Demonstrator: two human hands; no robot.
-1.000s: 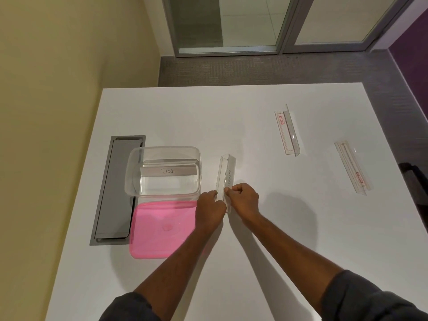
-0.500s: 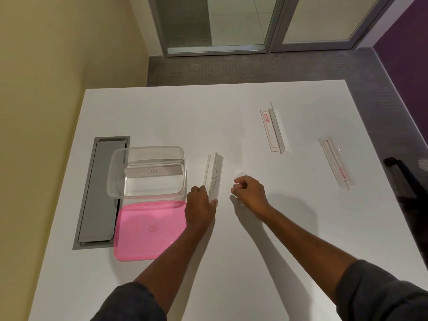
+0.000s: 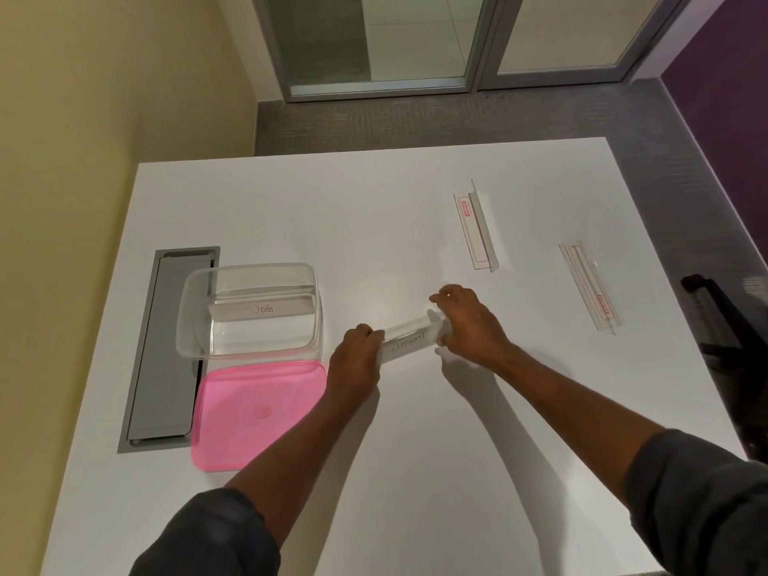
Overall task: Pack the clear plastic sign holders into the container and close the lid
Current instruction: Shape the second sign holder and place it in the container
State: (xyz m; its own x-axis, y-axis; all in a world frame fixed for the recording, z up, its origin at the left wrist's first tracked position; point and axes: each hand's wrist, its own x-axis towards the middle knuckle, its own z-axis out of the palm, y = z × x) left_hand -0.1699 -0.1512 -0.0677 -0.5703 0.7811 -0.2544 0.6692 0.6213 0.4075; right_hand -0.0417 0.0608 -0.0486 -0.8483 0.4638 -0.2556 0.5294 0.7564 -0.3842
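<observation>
Clear sign holder [image 3: 409,342], perhaps aloft, gripped endwise by left hand [image 3: 355,365] and right hand [image 3: 471,326].

sign holder [image 3: 405,342] ends: hidden by left hand [image 3: 353,363], right hand [image 3: 469,326] | chair [image 3: 725,320]: blurred, cut by right edge
</observation>
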